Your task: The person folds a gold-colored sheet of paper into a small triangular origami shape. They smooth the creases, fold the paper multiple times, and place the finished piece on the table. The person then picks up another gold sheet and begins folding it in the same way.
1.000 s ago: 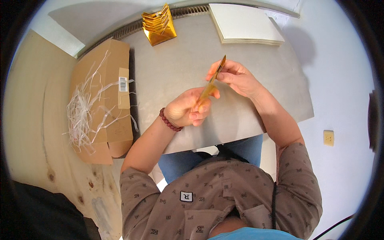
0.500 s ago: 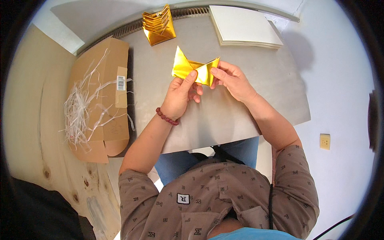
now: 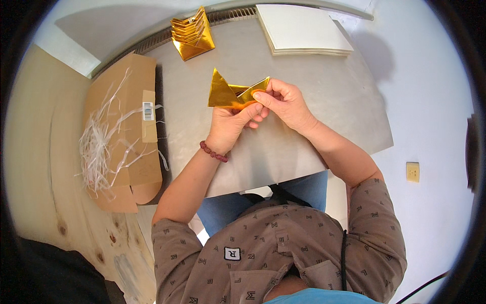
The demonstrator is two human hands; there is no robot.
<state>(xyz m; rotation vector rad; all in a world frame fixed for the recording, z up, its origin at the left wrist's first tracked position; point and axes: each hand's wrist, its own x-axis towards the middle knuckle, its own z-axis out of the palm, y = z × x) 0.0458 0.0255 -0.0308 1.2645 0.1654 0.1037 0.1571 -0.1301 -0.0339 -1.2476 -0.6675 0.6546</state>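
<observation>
A piece of folded gold foil paper (image 3: 221, 93), with a tall pointed corner on the left and a lower one on the right, is held over the middle of the table. My left hand (image 3: 229, 125) grips its lower edge, thumb in front, the other fingers curled underneath. My right hand (image 3: 287, 105) pinches its right end between thumb and fingers, close to my left thumb. Part of the paper's right side is covered by my fingers. Farther back stands a nested stack of similar folded gold pieces (image 3: 195, 45).
A thick stack of white sheets (image 3: 304, 29) lies at the back right of the grey table (image 3: 354, 106). Left of the table is a cardboard box (image 3: 144, 172) with tangled clear plastic strips (image 3: 98, 152) over it. A wall socket (image 3: 412, 172) sits at the right.
My left thumb has slid right along the paper's lower edge, toward my right hand. The paper is tilted differently and its right flap sits lower. The whole view has shifted slightly.
</observation>
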